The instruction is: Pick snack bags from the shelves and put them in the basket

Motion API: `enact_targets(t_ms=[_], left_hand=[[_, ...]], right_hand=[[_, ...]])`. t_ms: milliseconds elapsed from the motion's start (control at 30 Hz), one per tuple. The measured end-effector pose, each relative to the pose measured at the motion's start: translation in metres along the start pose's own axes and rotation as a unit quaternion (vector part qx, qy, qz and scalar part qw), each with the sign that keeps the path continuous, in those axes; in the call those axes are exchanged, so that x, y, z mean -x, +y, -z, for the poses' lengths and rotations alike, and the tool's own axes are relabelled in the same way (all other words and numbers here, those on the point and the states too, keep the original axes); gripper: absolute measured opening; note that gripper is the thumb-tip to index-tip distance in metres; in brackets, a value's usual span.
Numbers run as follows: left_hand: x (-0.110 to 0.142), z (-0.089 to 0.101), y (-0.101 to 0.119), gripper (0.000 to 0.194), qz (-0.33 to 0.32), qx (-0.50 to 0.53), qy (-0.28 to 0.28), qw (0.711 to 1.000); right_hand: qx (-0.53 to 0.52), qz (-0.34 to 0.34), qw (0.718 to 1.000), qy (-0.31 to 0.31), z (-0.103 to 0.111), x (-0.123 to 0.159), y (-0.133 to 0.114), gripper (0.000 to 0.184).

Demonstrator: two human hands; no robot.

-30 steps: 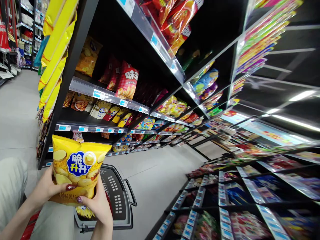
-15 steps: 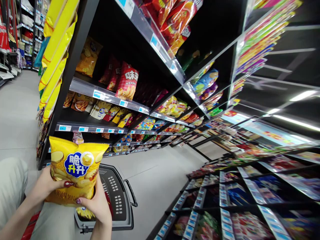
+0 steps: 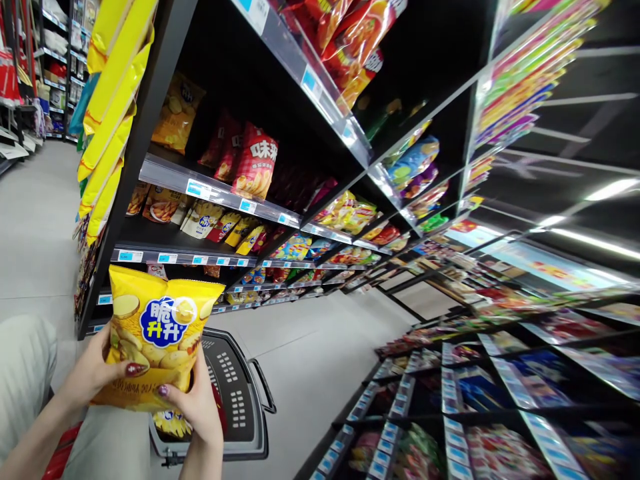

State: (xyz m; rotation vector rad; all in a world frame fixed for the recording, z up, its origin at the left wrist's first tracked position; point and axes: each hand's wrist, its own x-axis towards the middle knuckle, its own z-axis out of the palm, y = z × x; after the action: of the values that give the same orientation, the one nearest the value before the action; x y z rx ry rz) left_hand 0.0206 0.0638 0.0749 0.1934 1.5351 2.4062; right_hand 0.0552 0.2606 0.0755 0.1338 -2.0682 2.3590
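A yellow bag of potato chips [image 3: 155, 333] is held upright between my two hands, low on the left side of the view, its printed front facing me. My left hand [image 3: 100, 370] grips its left edge, thumb across the front and fingers behind. On the bag's lower right side, my right hand [image 3: 193, 393] is closed in the same way, thumb in front. Below and behind the bag stands a dark grey shopping basket [image 3: 235, 373] on the floor. Another yellow package [image 3: 171, 425] shows in the basket, partly hidden by my right hand and the bag.
Black shelves [image 3: 220, 248] with snack bags run along the left and ahead. A pink bag [image 3: 255, 160] and an orange-yellow bag [image 3: 177, 113] stand on a middle shelf. More stocked shelves [image 3: 450, 400] line the right. Between them lies the grey floor [image 3: 310, 327].
The chip bag has shifted slightly right, and its top tilts a little more to the right. Both hands keep their hold on it. The shelves and basket look nearly the same.
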Motion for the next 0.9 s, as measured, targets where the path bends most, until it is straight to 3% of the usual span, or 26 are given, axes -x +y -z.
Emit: enact_targets(t_ms=[100, 267, 367, 500, 600, 700, 900], left_hand=[[-0.002, 0.001, -0.005, 0.082, 0.017, -0.007, -0.022, 1.0], [0.001, -0.008, 0.001, 0.076, 0.023, -0.057, 0.042, 0.997], [0.001, -0.011, 0.005, 0.073, 0.024, -0.078, 0.05, 0.995], [0.0, -0.007, 0.0, 0.088, 0.008, -0.04, 0.013, 0.999], [-0.001, -0.005, -0.008, 0.096, 0.029, 0.002, -0.046, 0.998], [-0.002, -0.005, -0.012, 0.088, 0.047, -0.003, -0.077, 0.996], [-0.002, -0.003, -0.01, 0.073, 0.045, -0.052, -0.056, 0.996]], right_hand=[[0.011, 0.012, 1.0, 0.001, 0.001, 0.0, 0.0, 0.095], [-0.006, 0.013, 1.0, -0.015, 0.0, 0.0, -0.007, 0.086], [-0.011, 0.009, 1.0, -0.014, 0.001, -0.001, -0.004, 0.087], [-0.054, 0.003, 0.999, 0.01, 0.004, -0.002, 0.003, 0.09], [-0.062, 0.021, 0.997, 0.03, 0.004, -0.003, 0.004, 0.089], [-0.049, 0.017, 0.998, 0.035, 0.0, -0.004, -0.002, 0.083], [-0.023, 0.001, 0.999, 0.038, -0.006, -0.004, -0.011, 0.071]])
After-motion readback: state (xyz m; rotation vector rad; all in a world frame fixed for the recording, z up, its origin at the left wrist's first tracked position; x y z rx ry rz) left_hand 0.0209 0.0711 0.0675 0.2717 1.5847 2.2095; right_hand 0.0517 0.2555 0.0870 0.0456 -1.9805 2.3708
